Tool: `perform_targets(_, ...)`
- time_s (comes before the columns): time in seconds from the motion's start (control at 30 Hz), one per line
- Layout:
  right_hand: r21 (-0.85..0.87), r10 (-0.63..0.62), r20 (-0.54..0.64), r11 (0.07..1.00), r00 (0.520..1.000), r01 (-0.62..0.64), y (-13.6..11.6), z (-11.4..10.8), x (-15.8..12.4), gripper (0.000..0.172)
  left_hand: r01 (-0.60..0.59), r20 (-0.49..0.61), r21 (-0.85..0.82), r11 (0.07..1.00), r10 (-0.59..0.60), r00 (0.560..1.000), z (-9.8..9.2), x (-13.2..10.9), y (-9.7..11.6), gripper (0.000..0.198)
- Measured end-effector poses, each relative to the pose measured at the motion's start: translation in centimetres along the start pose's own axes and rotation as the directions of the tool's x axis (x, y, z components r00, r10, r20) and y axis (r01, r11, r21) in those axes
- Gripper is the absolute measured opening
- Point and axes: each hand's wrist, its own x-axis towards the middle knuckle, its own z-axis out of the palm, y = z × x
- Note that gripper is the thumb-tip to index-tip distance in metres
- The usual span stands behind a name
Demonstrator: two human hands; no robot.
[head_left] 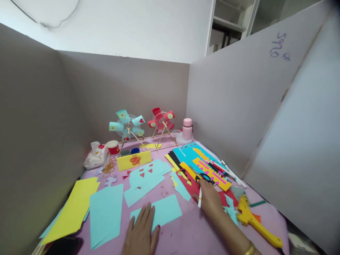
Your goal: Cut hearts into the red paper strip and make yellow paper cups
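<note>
At far left, yellow sheets overlapping pale blue ones, with a dark object at the near edge. Farther back, a tissue pack; nearer, a plain blue sheet, and behind it a red paper cup. Then, at the back, a blue-vaned wheel on a stick frame, trimmed with flowers and hearts — complete, by the look of it. In front, a yellow card with an orange flower, apparently finished too.

Next, the left hand, flat with fingers slightly spread, pressing on the near blue sheet: blank where visible, so seemingly not yet worked. Just beyond, small red hearts on another blue sheet; already cut out, but glued or loose, impossible to tell. Behind, a red-vaned wheel, likewise seemingly done, then a pink bottle.

Farther right, red paper with openings cut in it, and a white pen gripped in the right hand — well apart from the left. Just beyond the fingers, scissors; touching or not, cannot tell. Past these, an orange sheet with pink strips, white pens and a yellow glue gun, clear of both hands.
</note>
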Motion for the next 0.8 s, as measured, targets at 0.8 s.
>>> perform_targets(0.8,0.778,0.141,0.054,0.615,0.989,-0.130,-11.4,4.4,-6.2,0.016,0.122,-0.051,-0.602,0.789,-0.190,0.981,0.3,-1.3,0.1,0.046)
